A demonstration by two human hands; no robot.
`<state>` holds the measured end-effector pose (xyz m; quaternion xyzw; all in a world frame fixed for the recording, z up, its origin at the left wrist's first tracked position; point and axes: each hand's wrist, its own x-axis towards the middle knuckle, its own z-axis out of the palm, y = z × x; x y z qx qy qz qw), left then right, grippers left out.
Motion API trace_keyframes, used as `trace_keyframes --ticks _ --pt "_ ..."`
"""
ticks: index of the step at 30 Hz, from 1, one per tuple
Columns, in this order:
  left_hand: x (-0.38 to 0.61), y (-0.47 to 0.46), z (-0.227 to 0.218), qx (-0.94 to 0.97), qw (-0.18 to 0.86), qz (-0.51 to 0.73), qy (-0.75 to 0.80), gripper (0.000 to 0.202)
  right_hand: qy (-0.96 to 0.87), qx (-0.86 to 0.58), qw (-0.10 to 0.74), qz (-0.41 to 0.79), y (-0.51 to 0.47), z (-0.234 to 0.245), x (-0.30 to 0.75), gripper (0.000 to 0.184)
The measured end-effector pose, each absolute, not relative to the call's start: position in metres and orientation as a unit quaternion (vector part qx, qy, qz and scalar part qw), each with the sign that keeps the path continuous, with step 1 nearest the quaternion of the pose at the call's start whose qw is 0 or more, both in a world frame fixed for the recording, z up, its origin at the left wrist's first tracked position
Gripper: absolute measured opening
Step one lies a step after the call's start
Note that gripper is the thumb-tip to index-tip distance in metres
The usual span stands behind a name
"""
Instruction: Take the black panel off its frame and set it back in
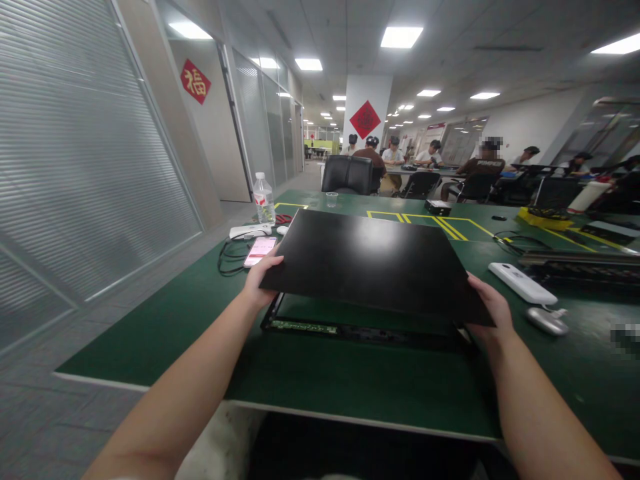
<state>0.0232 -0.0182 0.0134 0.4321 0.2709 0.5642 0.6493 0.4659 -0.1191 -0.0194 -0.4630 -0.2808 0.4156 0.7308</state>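
Observation:
A flat black display panel (370, 267) is held up between my two hands, its near edge raised over the table. My left hand (264, 275) grips the panel's left side, thumb on top and fingers underneath. On the right side, my right hand (490, 303) holds the near corner, with the fingers partly hidden below. Beneath the panel lies a thin black frame (360, 335) on the green table, a strip of green circuit board (303, 327) along its near side. The panel covers most of the frame.
Left of the panel are a phone (261, 252), a black cable (227, 260), a white power strip (250, 231) and a water bottle (264, 200). To the right lie a white device (523, 283), a silver mouse-shaped object (547, 321) and long black parts (590, 270). Several people sit farther back.

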Motion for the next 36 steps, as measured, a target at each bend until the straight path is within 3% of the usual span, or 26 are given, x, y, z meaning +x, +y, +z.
trace_keyframes --ticks 6,12,18,23,29,36 --pt "0.024 -0.014 0.009 0.429 0.651 0.553 0.292 0.062 -0.182 -0.448 0.719 0.5 -0.129 -0.012 0.466 0.025" --pt "0.029 -0.012 0.002 0.445 0.629 0.546 0.329 0.046 -0.105 -0.39 0.754 0.518 -0.124 -0.011 0.467 0.031" --pt "0.034 -0.015 -0.002 0.504 0.577 0.521 0.377 0.043 -0.084 -0.328 0.813 0.474 -0.126 -0.003 0.467 0.041" --pt "0.03 -0.007 -0.008 0.565 0.461 0.484 0.484 0.05 -0.079 -0.298 0.852 0.423 -0.127 0.001 0.463 0.045" --pt "0.02 0.004 -0.02 0.701 0.256 0.404 0.529 0.036 -0.074 -0.291 0.882 0.363 -0.123 0.004 0.453 0.046" --pt "0.021 0.004 -0.034 0.794 0.199 0.288 0.497 0.035 -0.057 -0.293 0.925 0.235 -0.119 0.002 0.463 0.029"
